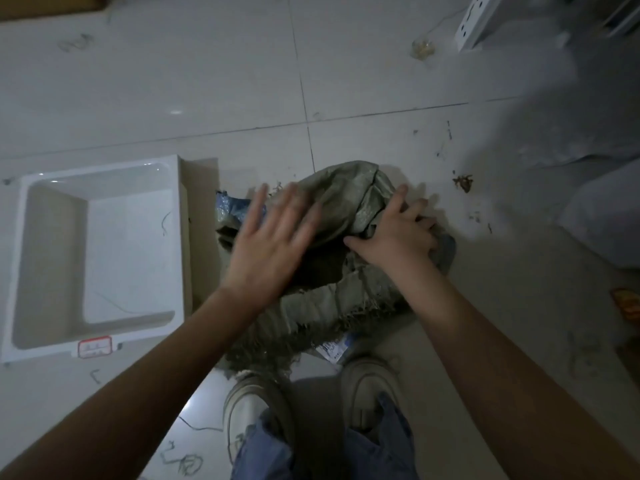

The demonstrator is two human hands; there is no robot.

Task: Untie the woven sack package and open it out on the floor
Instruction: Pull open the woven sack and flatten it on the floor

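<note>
A grey-green woven sack package (343,195) lies crumpled on the tiled floor just in front of my shoes. Its frayed edges hang loose along the near side, and a bit of blue plastic shows at its left. My left hand (273,237) is over the left part of the sack, fingers spread, blurred by motion, holding nothing. My right hand (398,233) presses on the right part of the sack with its fingers curled into the fabric, gripping a fold. A white label (334,348) peeks out from under the sack's near edge.
A white plastic tray (100,188) with a red-bordered sticker sits on the floor to the left of the sack. White bulky bags (602,216) lie at the right. A white slotted metal part (478,22) is far right. Debris and thread bits litter the tiles. My shoes (252,407) stand below the sack.
</note>
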